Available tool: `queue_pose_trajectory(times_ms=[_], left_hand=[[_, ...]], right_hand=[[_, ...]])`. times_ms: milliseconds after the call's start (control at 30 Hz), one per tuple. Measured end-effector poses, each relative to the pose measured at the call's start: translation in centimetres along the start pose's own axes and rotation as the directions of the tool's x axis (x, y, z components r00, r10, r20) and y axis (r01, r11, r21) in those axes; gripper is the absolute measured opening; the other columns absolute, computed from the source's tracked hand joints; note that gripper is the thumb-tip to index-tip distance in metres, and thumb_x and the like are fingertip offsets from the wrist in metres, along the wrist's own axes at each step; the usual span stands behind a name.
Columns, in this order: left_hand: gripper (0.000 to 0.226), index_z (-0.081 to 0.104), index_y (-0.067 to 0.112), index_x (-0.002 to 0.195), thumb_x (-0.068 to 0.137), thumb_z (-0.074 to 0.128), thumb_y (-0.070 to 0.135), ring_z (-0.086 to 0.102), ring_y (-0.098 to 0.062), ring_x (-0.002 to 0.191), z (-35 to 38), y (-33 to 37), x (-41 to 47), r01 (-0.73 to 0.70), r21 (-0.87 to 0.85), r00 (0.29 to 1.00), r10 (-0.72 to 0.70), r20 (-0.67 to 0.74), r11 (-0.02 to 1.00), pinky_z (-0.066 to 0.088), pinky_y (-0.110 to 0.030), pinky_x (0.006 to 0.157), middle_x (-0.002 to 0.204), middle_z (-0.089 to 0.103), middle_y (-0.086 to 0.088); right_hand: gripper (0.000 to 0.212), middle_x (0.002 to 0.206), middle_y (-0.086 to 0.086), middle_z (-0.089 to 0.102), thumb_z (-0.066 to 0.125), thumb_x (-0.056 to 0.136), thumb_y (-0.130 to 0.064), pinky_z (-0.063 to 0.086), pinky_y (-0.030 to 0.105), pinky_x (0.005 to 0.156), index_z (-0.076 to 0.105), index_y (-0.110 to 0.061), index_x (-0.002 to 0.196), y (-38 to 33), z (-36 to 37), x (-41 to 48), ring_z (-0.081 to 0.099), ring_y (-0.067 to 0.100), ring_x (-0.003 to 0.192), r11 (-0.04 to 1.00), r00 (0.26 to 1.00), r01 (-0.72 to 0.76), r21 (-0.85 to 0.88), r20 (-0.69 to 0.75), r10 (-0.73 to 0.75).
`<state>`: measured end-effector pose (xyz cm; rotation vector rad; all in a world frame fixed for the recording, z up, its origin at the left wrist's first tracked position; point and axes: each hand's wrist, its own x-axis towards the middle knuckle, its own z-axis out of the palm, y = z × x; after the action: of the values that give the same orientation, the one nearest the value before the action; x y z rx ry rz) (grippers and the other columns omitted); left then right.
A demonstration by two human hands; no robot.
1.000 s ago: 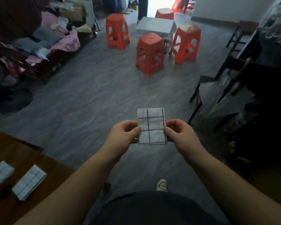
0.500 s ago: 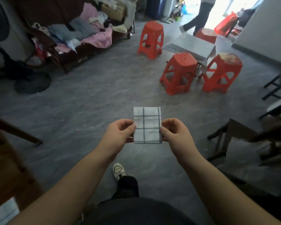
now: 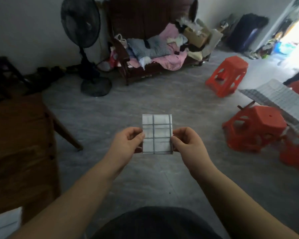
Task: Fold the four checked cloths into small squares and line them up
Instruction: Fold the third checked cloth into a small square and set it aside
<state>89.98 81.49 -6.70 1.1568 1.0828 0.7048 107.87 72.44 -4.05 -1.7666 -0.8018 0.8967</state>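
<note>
The left hand [image 3: 126, 144] and right hand [image 3: 188, 144] still pinched the folded cloth [image 3: 157, 134] by its sides over the floor [image 3: 145, 94], but the view had swung to the table [image 3: 19, 144], suggesting placement was next.

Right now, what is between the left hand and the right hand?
The folded checked cloth, pinched at its side edges by the left hand and the right hand. The head view shows it.

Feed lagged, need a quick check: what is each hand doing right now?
Left hand: pinching the left edge of the folded checked cloth.
Right hand: pinching the cloth's right edge.
</note>
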Motion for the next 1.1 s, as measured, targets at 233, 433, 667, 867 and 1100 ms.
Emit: queue_pose_trajectory(times_ms=[233,433,667,867,1100], left_hand=[[0.013,0.069,0.010,0.109,0.097,0.064,0.011,0.072,-0.028,0.095,-9.6,0.3,4.4,0.027,-0.098,0.931,-0.061,-0.361,0.995,0.060,-0.046,0.087,0.103,0.076,-0.014],[0.012,0.071,0.018,0.104,0.099,0.060,0.014,0.074,-0.021,0.091,-16.1,1.0,8.0,0.059,-0.149,0.782,-0.139,-0.607,0.987,0.061,-0.043,0.085,0.096,0.077,-0.002],[0.012,0.070,0.030,0.106,0.099,0.060,0.028,0.073,-0.017,0.095,-22.2,2.3,9.5,0.167,-0.182,0.494,-0.242,-0.835,0.969,0.061,-0.043,0.087,0.102,0.075,0.007],[0.011,0.073,0.028,0.105,0.098,0.063,0.028,0.070,-0.012,0.094,-24.5,0.8,7.3,0.152,-0.344,0.168,-0.367,-0.915,0.927,0.058,-0.038,0.089,0.098,0.074,0.007],[0.014,0.071,0.022,0.109,0.096,0.066,0.019,0.075,-0.017,0.092,-26.9,-3.4,4.1,-0.164,-0.567,0.026,-0.571,-0.821,0.807,0.061,-0.041,0.085,0.099,0.077,0.001]], right_hand=[[0.010,0.093,0.007,0.074,0.067,0.093,-0.010,0.058,0.052,0.088,0.064,-0.019,0.096,-3.9,11.5,9.4,0.072,0.026,0.089,0.993,0.938,0.062,-0.100,0.347,-0.024],[0.013,0.091,0.002,0.071,0.067,0.092,-0.011,0.059,0.045,0.086,0.060,-0.021,0.096,-6.7,22.0,17.4,0.070,0.021,0.087,0.969,0.792,0.188,-0.162,0.608,-0.052],[0.010,0.086,0.001,0.069,0.067,0.094,-0.018,0.051,0.027,0.068,0.058,-0.020,0.089,-11.1,34.8,23.2,0.066,0.018,0.081,0.882,0.461,0.436,-0.179,0.886,-0.048],[0.011,0.086,-0.001,0.066,0.067,0.093,-0.016,0.055,0.033,0.076,0.060,-0.024,0.088,-12.0,43.1,21.6,0.064,0.016,0.082,0.831,0.145,0.549,-0.089,0.989,0.010],[0.008,0.090,0.000,0.068,0.065,0.096,-0.015,0.061,0.037,0.077,0.063,-0.023,0.095,-10.0,51.0,17.1,0.067,0.015,0.084,0.810,-0.106,0.585,-0.033,0.987,0.117]])
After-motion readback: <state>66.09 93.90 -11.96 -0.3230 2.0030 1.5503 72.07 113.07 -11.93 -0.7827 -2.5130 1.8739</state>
